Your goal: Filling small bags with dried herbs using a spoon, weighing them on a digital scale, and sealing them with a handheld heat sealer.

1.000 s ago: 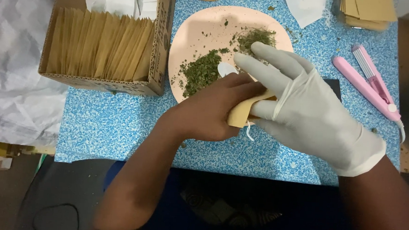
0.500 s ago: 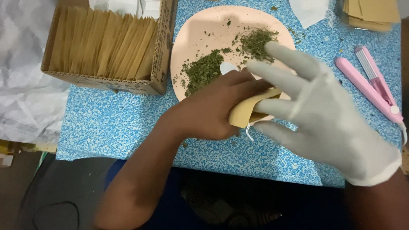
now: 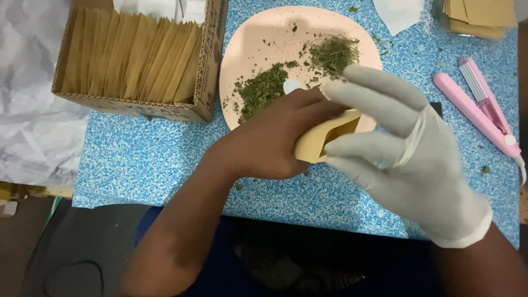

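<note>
My bare left hand grips a small tan paper pouch just over the near rim of a peach plate. My right hand, in a white glove, has its fingers spread and touches the pouch's open mouth from the right. Two heaps of dried green herb lie on the plate, with a small white scoop between them, partly hidden by my left hand.
A cardboard box packed with several upright tan pouches stands at the left on the blue speckled table. A pink sealing iron lies at the right. Tan pouches and white paper lie at the far edge. Crumpled white sheet at left.
My gloved right hand has opened its fingers wider and shifted slightly right and down. The pouch's mouth now shows more open. My left hand has kept its grip.
</note>
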